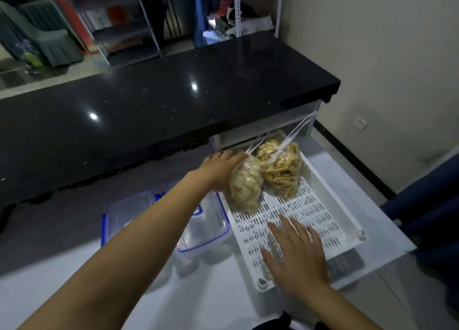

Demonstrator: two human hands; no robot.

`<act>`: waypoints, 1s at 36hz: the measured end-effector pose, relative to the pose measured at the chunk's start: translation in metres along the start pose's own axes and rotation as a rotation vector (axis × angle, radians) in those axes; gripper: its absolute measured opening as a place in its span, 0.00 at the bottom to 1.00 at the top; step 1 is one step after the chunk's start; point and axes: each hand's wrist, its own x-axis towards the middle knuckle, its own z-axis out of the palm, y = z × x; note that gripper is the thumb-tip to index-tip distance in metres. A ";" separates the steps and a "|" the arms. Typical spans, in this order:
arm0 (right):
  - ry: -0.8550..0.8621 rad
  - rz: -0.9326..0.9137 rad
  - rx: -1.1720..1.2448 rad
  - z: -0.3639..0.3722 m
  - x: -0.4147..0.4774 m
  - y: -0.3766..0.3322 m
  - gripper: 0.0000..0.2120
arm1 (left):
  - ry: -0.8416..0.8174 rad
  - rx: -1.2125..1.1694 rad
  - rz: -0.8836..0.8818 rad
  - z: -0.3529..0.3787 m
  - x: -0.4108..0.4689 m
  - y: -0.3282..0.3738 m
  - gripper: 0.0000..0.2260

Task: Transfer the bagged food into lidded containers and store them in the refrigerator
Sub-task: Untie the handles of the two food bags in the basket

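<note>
Two clear plastic bags of food lie at the far end of a white slotted tray (pixel 323 188). The nearer bag (pixel 244 188) holds pale chunks; the one behind it (pixel 282 172) holds yellow-brown strips. My left hand (pixel 221 169) reaches across and grips the pale-chunk bag at its left side. My right hand (pixel 295 252) lies flat, fingers spread, on the near part of the tray, holding nothing. Two clear lidded containers with blue clips stand left of the tray: one (pixel 126 213) further left, one (pixel 206 228) partly hidden under my left forearm.
A long black glossy counter (pixel 149 101) runs across behind the white table (pixel 198 292). A grey keypad-like device (pixel 344 264) lies by the tray's near right corner. A beige wall with a socket (pixel 360 124) is to the right. Shelving stands in the background.
</note>
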 end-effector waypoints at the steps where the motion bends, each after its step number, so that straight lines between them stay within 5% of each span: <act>1: -0.001 -0.003 0.006 0.000 0.000 0.000 0.30 | 0.008 0.012 0.003 0.001 0.000 0.000 0.57; 8: 0.017 -0.046 0.100 -0.001 0.001 0.003 0.34 | 0.130 0.071 0.012 0.006 -0.007 0.010 0.50; 18: 0.083 0.051 0.653 -0.032 0.008 0.018 0.35 | 0.249 -0.095 0.058 0.010 -0.027 0.032 0.29; 30: 0.092 -0.101 0.724 -0.075 0.020 0.059 0.35 | 0.533 -0.432 -0.105 0.036 -0.092 0.131 0.27; 36: -0.196 -0.182 0.615 -0.073 0.020 0.086 0.23 | 0.450 -0.583 -0.071 0.077 -0.111 0.158 0.44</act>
